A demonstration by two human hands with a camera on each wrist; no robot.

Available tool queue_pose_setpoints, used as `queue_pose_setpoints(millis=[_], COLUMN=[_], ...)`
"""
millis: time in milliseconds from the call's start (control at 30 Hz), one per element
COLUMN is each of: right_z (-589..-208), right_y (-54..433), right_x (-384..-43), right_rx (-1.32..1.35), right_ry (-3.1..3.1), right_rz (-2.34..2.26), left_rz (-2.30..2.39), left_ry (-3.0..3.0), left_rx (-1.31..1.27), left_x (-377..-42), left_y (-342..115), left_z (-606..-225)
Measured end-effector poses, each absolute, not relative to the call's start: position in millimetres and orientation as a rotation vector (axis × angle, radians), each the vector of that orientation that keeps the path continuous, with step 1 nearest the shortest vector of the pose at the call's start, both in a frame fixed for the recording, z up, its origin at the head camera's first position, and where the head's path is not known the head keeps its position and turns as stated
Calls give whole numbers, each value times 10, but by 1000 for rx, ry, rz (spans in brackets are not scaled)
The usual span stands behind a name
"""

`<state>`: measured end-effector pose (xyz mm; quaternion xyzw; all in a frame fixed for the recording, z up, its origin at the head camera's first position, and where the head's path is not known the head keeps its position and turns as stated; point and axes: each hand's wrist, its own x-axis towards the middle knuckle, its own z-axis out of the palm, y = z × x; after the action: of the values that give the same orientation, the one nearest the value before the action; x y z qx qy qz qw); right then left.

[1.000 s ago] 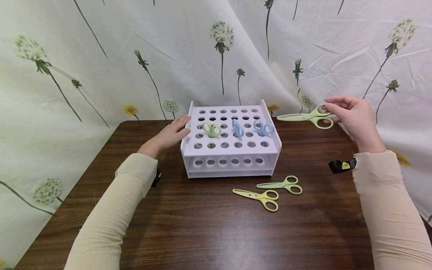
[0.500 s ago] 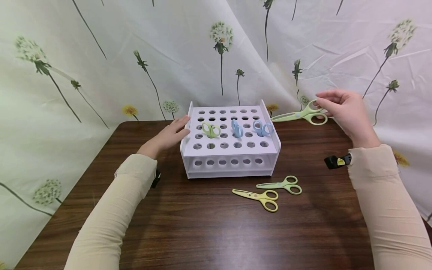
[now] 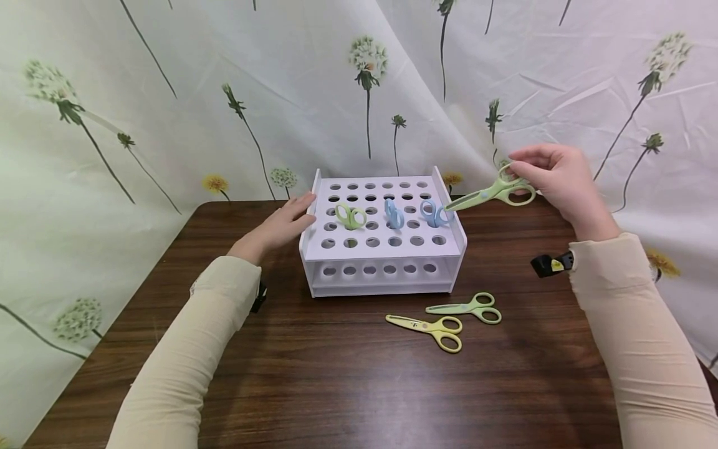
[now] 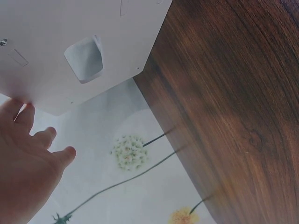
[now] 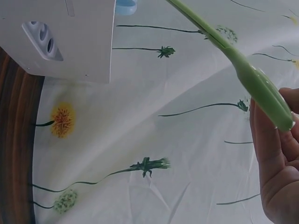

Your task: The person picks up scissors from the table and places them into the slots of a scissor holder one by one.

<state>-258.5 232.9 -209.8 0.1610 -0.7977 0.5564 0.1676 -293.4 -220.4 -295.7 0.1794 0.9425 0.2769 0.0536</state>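
- I had the held green scissors aloft at the white rack's right edge, tip slanting down leftward.
- I judged the step as slotting scissors into the rack; next seemed to call for turning the blades upright over a free hole, clear of the nearest blue scissors.
- The right hand reached in from the right, fingers pinching a handle loop.
- The left hand lay against the rack's left wall, fingers loosely extended, grasping nothing.
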Motion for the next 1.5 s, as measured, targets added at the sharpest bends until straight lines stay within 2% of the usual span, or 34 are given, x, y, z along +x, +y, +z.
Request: queue_pose_setpoints(millis=[567,1500], right_z=[-2155,-2248], right_y=[2084,1770], right_x=[-2601,-2710], right_rx=[597,627], right_ry=[-2311,-2553], right_rz=[1710,1364], left_rz=[841,859], left_ry=[2856,2861], left_rx=[551,561], left_x=[-2928,-2933], left_y=[-2209,-2217], left_z=[-2959,-2957])
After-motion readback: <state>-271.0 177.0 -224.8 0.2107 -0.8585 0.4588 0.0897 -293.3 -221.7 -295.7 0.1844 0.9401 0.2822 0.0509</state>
